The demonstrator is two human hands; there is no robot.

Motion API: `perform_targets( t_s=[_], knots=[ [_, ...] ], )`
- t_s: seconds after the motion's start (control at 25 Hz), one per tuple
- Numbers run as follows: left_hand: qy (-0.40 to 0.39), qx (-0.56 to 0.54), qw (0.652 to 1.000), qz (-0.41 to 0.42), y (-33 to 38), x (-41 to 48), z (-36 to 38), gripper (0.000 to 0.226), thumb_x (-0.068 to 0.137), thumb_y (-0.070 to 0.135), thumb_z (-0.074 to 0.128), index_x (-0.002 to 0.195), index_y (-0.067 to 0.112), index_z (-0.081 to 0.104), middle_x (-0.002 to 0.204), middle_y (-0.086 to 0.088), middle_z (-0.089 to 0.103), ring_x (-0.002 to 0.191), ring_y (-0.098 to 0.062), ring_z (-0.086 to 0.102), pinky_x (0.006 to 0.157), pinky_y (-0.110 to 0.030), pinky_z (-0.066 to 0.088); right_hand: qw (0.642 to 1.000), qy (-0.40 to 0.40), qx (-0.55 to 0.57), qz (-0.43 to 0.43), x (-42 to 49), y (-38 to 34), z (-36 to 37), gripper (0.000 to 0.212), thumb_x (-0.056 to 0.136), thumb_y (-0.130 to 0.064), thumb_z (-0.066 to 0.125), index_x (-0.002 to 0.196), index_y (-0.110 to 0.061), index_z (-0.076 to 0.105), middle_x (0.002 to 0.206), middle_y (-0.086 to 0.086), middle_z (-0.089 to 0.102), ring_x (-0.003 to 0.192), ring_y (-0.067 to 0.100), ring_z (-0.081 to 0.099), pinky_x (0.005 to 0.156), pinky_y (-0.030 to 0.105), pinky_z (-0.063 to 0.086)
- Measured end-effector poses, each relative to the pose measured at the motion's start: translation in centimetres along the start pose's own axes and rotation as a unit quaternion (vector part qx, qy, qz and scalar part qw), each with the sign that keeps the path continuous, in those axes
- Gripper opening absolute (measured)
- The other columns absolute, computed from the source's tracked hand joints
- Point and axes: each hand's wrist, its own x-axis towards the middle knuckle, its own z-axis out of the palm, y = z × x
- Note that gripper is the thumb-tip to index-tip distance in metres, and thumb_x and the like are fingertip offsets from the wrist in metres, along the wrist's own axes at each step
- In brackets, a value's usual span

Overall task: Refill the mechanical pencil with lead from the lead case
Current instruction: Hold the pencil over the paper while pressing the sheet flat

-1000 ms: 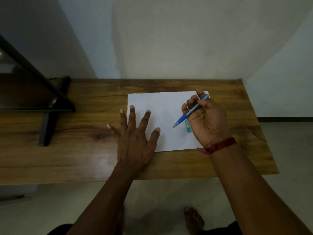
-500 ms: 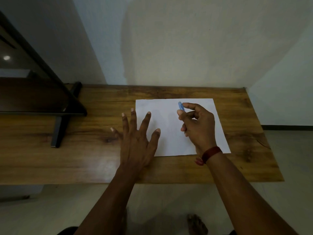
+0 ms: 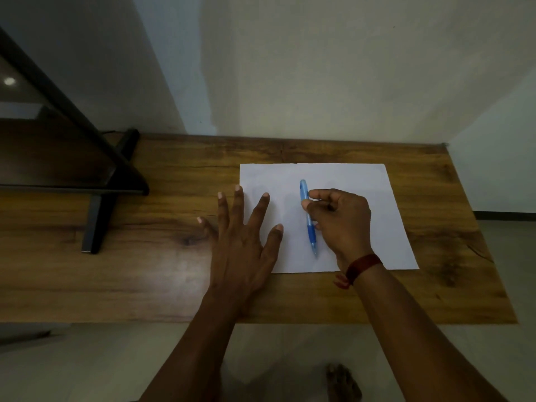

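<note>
A blue mechanical pencil lies lengthwise on a white sheet of paper, its tip toward me and its cap end away. My right hand rests over the pencil's middle, with thumb and fingers closed on the barrel. My left hand lies flat with spread fingers on the paper's left edge and the wooden table, holding nothing. The lead case is hidden, seemingly under my right hand.
A black stand with a dark panel occupies the table's left side. A wall runs along the table's far edge. The table's right end borders open floor. A bare foot shows below the front edge.
My right hand has turned the pencil from a raised writing grip and lowered it flat onto the paper, tip toward me. The green lead case is no longer visible. The left hand stays flat.
</note>
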Motion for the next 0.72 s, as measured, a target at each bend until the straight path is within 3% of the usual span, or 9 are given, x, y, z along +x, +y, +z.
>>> perform_targets(
  t_s=[0.24,0.44,0.6,0.72],
  knots=[
    [-0.019,0.038,0.999,0.014,-0.5,-0.2,-0.3,0.066,0.090,0.061,0.010,0.151,0.037,0.009,0.162,-0.004,-0.010,0.146,-0.028,-0.021,0.110,-0.058,-0.021,0.999,-0.029,-0.012,0.011,-0.1,-0.1,0.8,0.024,0.078,-0.025,0.076,0.099,-0.014,0.074,0.089,-0.004,0.071,0.075,0.009,0.067,0.078,0.033,0.059],
    [-0.027,0.061,0.998,0.021,-0.8,-0.2,-0.3,0.062,0.093,0.057,0.014,0.151,0.037,0.008,0.162,-0.005,-0.010,0.146,-0.029,-0.020,0.111,-0.062,-0.017,0.999,-0.012,-0.035,-0.020,-0.3,-0.3,1.4,0.025,0.079,-0.023,0.076,0.101,-0.010,0.073,0.095,0.003,0.074,0.070,0.003,0.062,0.082,0.024,0.054],
    [-0.034,0.068,0.997,0.024,-0.8,-0.3,-0.2,0.061,0.093,0.057,0.015,0.151,0.037,0.008,0.162,-0.004,-0.011,0.145,-0.029,-0.020,0.111,-0.063,-0.016,0.999,0.004,-0.039,-0.029,-0.3,-0.4,1.8,0.023,0.079,-0.020,0.076,0.097,-0.006,0.074,0.091,0.004,0.074,0.074,0.008,0.063,0.084,0.033,0.056],
    [-0.034,0.066,0.997,0.022,-0.8,-0.3,-0.2,0.060,0.094,0.056,0.016,0.151,0.038,0.007,0.162,-0.005,-0.012,0.145,-0.029,-0.021,0.111,-0.063,-0.016,0.998,0.011,-0.048,-0.037,-0.4,-0.2,1.9,0.021,0.079,-0.020,0.076,0.095,-0.006,0.074,0.089,0.005,0.074,0.072,0.006,0.062,0.083,0.028,0.054]
  ],
)
